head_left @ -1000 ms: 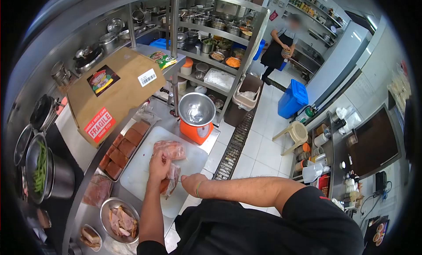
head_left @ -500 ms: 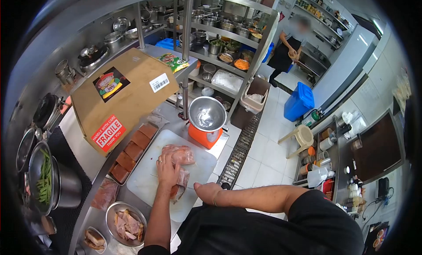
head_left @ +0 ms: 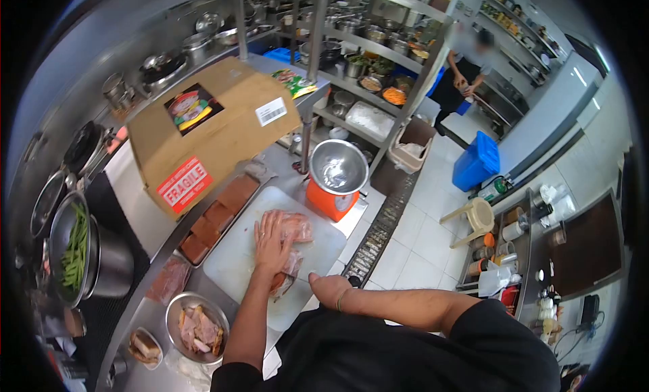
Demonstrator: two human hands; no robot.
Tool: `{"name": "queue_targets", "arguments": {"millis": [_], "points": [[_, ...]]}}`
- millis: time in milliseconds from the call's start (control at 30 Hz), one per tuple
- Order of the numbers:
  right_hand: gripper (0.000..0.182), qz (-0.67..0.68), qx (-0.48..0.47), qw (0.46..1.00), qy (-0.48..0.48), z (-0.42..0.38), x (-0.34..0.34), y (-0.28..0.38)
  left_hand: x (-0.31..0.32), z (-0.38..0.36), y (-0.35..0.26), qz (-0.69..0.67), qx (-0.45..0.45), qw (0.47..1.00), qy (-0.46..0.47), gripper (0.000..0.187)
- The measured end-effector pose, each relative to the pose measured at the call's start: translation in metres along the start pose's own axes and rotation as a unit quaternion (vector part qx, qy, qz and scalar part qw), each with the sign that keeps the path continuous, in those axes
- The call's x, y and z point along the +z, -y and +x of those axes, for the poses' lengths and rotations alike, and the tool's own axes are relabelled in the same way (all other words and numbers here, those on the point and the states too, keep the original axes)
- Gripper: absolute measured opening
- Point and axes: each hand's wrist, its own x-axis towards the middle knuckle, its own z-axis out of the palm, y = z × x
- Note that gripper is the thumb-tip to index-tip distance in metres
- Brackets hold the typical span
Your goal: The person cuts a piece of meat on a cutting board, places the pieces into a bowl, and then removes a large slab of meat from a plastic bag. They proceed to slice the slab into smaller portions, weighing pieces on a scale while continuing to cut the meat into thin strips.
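Observation:
On the white cutting board (head_left: pixel 233 257) lies a block of pink meat (head_left: pixel 297 228) with a glossy surface. A smaller piece of meat (head_left: pixel 292 265) sits nearer me. My left hand (head_left: pixel 273 247) rests on the meat with its fingers stretched out, a ring on one of them. Right of the board, my right hand (head_left: pixel 329 290) is closed in a fist around a knife. The knife's dark handle end (head_left: pixel 355 281) shows past the fist; its blade is barely visible, almost edge-on.
Left of the board is a tray of brown-red blocks (head_left: pixel 204 235). A bowl of meat pieces (head_left: pixel 172 322) stands nearer. Behind are an orange scale (head_left: pixel 329 201) with a steel bowl (head_left: pixel 338 165) and a cardboard box (head_left: pixel 223 138). A co-worker (head_left: pixel 463 74) stands far back.
The view has shifted, so the scene sits further right. My left hand has moved up along the meat and its fingers are straighter. My right hand stays beside the board.

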Motion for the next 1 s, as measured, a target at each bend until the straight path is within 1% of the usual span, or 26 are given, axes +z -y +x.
{"name": "queue_targets", "arguments": {"millis": [167,300,333,400,500,533,600,667,767,800,833,867,900,933,967,1000], "points": [[0.021,-0.006,-0.009,1.0,-0.001,-0.002,0.001,-0.003,0.005,0.003,0.003,0.011,0.003,1.0,0.004,0.074],[0.021,-0.028,-0.009,1.0,0.007,0.005,0.005,-0.006,0.013,-0.004,0.006,0.015,0.002,1.0,0.027,0.076],[0.02,-0.019,-0.02,1.0,-0.01,0.004,0.004,-0.005,0.012,0.003,0.009,0.014,0.0,1.0,0.024,0.077],[0.019,-0.039,-0.011,0.999,-0.021,0.004,0.003,-0.002,0.013,0.0,0.013,0.004,-0.008,1.0,0.015,0.077],[0.019,-0.082,-0.026,0.996,-0.012,0.005,0.002,0.001,0.017,-0.002,0.018,-0.009,-0.016,1.0,0.005,0.078],[0.019,-0.097,-0.017,0.995,-0.004,0.008,-0.003,0.005,0.017,0.002,0.019,-0.007,-0.02,1.0,0.004,0.078],[0.019,-0.115,-0.008,0.993,0.01,0.003,-0.005,0.01,0.013,0.003,0.016,-0.001,-0.013,1.0,0.002,0.074],[0.02,-0.123,-0.007,0.992,0.003,0.007,-0.005,0.01,0.011,0.005,0.012,0.01,-0.018,1.0,0.003,0.073],[0.022,-0.124,0.01,0.992,0.008,0.016,0.012,0.001,0.007,0.0,0.009,0.044,-0.014,0.999,0.016,0.072],[0.024,-0.126,-0.007,0.992,-0.008,0.021,0.023,-0.01,0.005,0.0,0.007,0.055,-0.014,0.998,0.018,0.072],[0.024,-0.112,-0.007,0.994,-0.004,0.024,0.031,-0.014,0.008,0.004,0.005,0.065,-0.007,0.998,0.017,0.072],[0.024,-0.099,-0.005,0.995,-0.006,0.027,0.038,-0.017,0.007,0.006,0.003,0.058,-0.024,0.998,0.024,0.071],[0.024,-0.086,0.0,0.996,-0.017,0.032,0.04,-0.019,0.005,0.006,0.004,0.051,-0.032,0.998,0.028,0.071],[0.026,-0.087,-0.007,0.996,-0.008,0.034,0.044,-0.021,0.004,0.01,0.004,0.04,-0.032,0.998,0.03,0.071],[0.026,-0.065,0.01,0.998,0.004,0.029,0.035,-0.013,0.004,0.011,0.003,0.051,-0.036,0.997,0.033,0.07],[0.026,-0.054,-0.036,0.997,-0.034,0.032,0.049,-0.023,0.004,0.01,0.003,0.059,-0.031,0.997,0.038,0.069]]}}
